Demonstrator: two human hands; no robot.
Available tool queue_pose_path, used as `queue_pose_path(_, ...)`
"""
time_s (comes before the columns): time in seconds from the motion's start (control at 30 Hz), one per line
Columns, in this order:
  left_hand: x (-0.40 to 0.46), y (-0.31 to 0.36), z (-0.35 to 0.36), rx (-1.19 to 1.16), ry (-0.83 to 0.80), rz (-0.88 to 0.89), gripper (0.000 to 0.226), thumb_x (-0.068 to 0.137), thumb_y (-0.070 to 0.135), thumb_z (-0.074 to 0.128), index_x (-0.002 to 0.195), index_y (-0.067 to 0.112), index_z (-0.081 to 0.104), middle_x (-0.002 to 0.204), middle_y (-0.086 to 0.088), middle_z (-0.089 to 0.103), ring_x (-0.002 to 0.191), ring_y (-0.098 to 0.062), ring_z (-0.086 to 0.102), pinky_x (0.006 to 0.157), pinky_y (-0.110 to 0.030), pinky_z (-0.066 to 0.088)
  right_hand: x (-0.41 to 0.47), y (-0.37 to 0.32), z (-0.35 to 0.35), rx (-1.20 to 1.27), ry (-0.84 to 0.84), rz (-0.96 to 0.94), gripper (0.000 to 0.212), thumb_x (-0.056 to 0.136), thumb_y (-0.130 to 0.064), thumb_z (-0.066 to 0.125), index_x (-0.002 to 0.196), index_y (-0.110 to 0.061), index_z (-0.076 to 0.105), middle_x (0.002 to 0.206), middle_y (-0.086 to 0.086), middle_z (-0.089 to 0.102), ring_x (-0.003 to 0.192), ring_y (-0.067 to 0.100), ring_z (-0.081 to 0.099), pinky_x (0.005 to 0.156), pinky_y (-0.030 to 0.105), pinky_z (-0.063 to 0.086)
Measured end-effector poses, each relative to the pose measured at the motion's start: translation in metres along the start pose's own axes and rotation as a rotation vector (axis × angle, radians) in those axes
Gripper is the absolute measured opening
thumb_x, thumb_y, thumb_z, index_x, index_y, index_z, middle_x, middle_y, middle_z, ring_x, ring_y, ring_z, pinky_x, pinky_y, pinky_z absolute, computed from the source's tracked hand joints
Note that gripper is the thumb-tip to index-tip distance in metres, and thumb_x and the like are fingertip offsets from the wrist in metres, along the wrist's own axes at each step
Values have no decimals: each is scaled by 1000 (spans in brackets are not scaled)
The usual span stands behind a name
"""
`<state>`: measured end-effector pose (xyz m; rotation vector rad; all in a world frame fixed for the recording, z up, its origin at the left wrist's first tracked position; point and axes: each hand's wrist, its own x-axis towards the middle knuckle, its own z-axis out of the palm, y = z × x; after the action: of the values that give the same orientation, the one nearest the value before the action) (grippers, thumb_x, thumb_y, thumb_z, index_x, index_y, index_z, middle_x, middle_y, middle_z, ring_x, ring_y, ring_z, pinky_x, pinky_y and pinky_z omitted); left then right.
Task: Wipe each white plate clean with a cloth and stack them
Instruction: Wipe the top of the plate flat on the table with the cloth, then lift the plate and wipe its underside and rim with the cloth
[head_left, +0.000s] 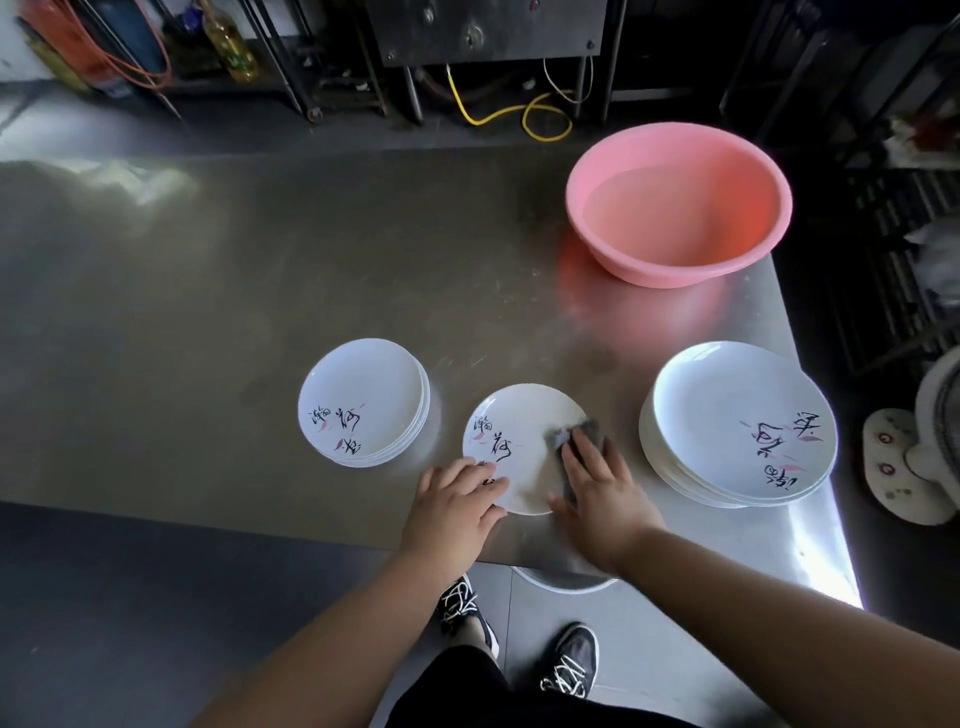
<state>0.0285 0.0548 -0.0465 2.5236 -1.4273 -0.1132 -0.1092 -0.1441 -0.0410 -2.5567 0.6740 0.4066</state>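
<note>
From the head view: the single plate (519, 447) lies near the bench's (208, 312) front edge, between the small stack (363, 402) and the tall stack (737, 423). The right hand (605, 491) presses the grey cloth (574, 434) flat-fingered onto its rim; the left hand (457, 501) steadies it, fingers straight. Risk: a hard stroke could skate the plate off that front edge, since nothing grips it.

The person's 2 forearms (332, 644) were bare, with no sleeves reaching the wrists, and both hands (452, 506) were ungloved. Below, dark clothing (467, 691) covered the legs. On the feet were 2 black sneakers (571, 660) with white laces in a crisscross pattern.
</note>
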Motion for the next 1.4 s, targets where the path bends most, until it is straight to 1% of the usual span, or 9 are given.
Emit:
queue_pose_path(0.2, 2, 16, 7, -42, 45, -57, 26, 85, 53, 71, 105, 37, 77, 111, 16, 70, 102, -22, 64, 83, -42, 47, -6, -9, 6, 35, 37, 24, 83, 103, -62, 38, 168, -17, 14, 176, -4, -1, 160, 34, 1, 129, 42, 16)
queue_pose_path(0.37, -1, 12, 4, -31, -30, -5, 63, 73, 74, 64, 120, 32, 69, 125, 15, 62, 121, -17, 57, 96, -41, 39, -44, -5, 19, -39, -90, -107, 94, 94, -77, 15, 169, -21, 6, 175, -5, -3, 161, 30, -7, 129, 38, 7)
queue_pose_path(0.47, -8, -6, -3, -28, -40, -9, 60, 76, 65, 74, 126, 31, 70, 141, 14, 60, 134, -14, 54, 100, -46, 43, -13, 11, -2, -42, -25, -99, 78, 103, -63, 35, 168, -28, 10, 175, -12, -2, 161, 28, -6, 130, 40, 12)
queue_pose_path(0.6, -8, -1, -1, -16, -14, -7, 44, 75, 42, 89, 117, 32, 76, 131, 15, 68, 120, -14, 62, 89, -43, 50, 10, 3, -5, 51, 35, -17, 73, 106, -58, 36, 168, -24, 16, 175, -10, 0, 161, 30, -1, 129, 45, 18)
queue_pose_path(0.83, -9, 7, 5, -95, 63, -51, 39, 77, 34, 90, 113, 29, 78, 130, 13, 69, 120, -13, 60, 85, -42, 52, -45, -26, 47, -92, 152, -52, 80, 96, -57, 37, 157, -6, 43, 164, 16, 36, 138, 48, 43, 117, 54, 41)
queue_pose_path(1.0, -7, 8, 7, -91, 44, -64, 30, 83, 34, 85, 111, 31, 77, 133, 15, 67, 123, -13, 61, 88, -42, 50, 6, -11, 17, -11, 287, 24, 62, 103, -35, 58, 157, -8, 44, 166, 10, 35, 136, 46, 39, 119, 52, 34)
queue_pose_path(1.13, -7, 6, 13, -110, 55, -80, 30, 81, 35, 86, 110, 32, 78, 131, 14, 69, 120, -15, 62, 89, -43, 50, -5, -2, 29, -13, 389, -111, 45, 94, -19, 71, 136, -5, 66, 144, 16, 59, 112, 45, 57, 98, 55, 54)
queue_pose_path(1.27, -4, 6, 8, -140, 17, -86, 32, 80, 37, 87, 110, 32, 78, 130, 15, 69, 117, -16, 62, 89, -43, 50, -42, -5, 28, 35, 411, -342, 21, 99, -30, 60, 109, -17, 74, 114, 3, 70, 92, 32, 67, 72, 43, 61)
queue_pose_path(1.4, 1, 6, -4, -126, -84, -55, 33, 83, 44, 79, 114, 33, 75, 133, 17, 65, 124, -14, 58, 97, -41, 49, -34, -24, -13, 197, 207, 16, 36, 100, -60, 35, 92, -31, 55, 83, -15, 68, 76, 16, 65, 60, 35, 52)
